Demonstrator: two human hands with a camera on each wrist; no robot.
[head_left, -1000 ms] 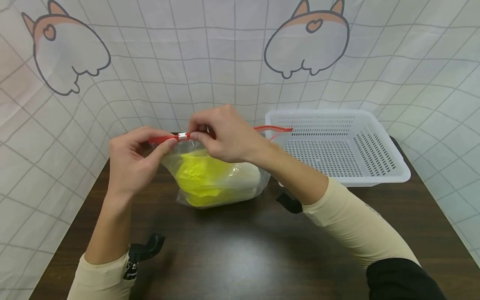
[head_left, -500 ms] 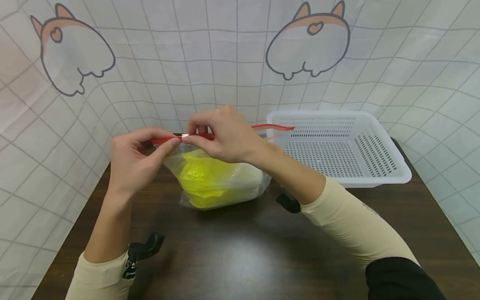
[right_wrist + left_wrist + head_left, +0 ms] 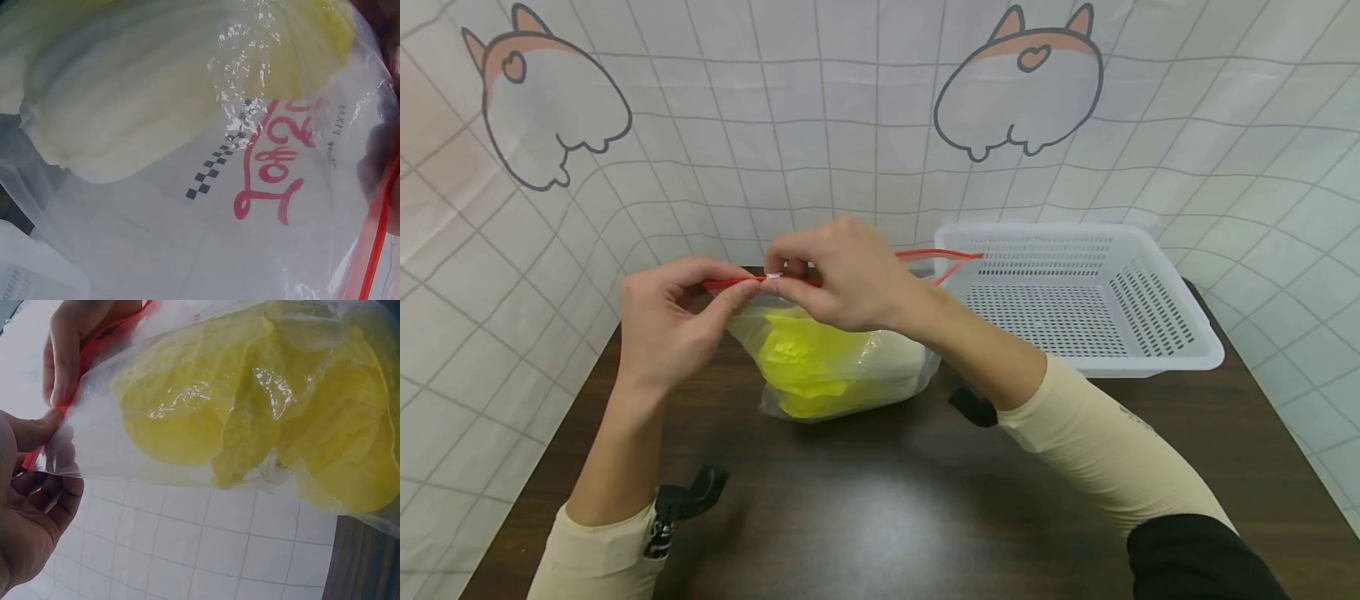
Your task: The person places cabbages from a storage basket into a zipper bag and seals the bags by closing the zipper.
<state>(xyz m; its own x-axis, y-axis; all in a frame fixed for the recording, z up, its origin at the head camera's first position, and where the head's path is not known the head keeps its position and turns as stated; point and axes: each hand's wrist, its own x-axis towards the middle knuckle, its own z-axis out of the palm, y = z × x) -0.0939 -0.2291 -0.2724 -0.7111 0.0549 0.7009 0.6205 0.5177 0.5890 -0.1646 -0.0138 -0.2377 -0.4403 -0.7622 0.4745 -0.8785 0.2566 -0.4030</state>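
A clear plastic zip bag [image 3: 772, 402] stands on the table with a napa cabbage [image 3: 805, 362] inside, yellow leaves to the left and white base to the right. Along its top runs a red zip strip [image 3: 936, 252] with a small white slider [image 3: 773, 275]. My left hand [image 3: 666, 329] pinches the strip near its left end. Just beside it, my right hand [image 3: 861, 279] pinches the strip at the slider, which its thumb partly covers. Through the right wrist view, red lettering [image 3: 281, 165] shows on the bag. The strip's right end sticks out loose, its two edges apart near the tip.
A white perforated plastic basket [image 3: 1180, 360] stands behind right on the dark wooden table [image 3: 880, 517], partly behind the right forearm. A pale gridded cloth [image 3: 880, 100] with cartoon dog drawings hangs around the back and sides.
My right fingertips have moved a little left along the strip, onto the slider. The left hand keeps its pinch, and the bag stays nearly in place.
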